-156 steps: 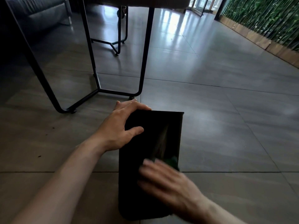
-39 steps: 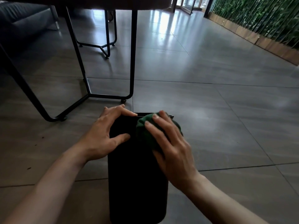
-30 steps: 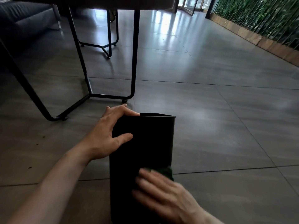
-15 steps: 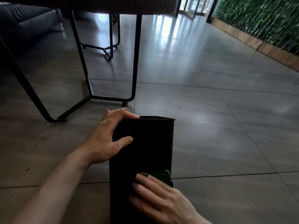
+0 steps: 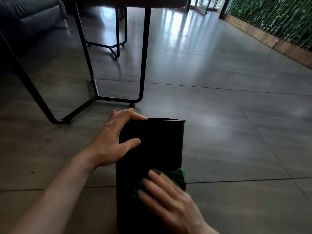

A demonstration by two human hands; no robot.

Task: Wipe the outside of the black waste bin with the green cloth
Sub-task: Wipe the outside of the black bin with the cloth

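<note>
As the bin seemingly lies lengthwise, mouth pointing away, left hand grips its rim while right hand, fingers flat, presses cloth slightly nearer the rim than before.

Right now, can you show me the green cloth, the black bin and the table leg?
green cloth [image 5: 175, 176]: head view, the bunched bit that shows.
black bin [image 5: 157, 144]: head view, its bare dark side.
table leg [image 5: 144, 56]: head view, middle of the upright bar.

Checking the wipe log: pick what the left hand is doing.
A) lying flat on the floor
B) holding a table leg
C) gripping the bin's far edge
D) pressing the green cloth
C: the left hand curls over the far edge of the black waste bin; the right hand presses the green cloth.
</note>
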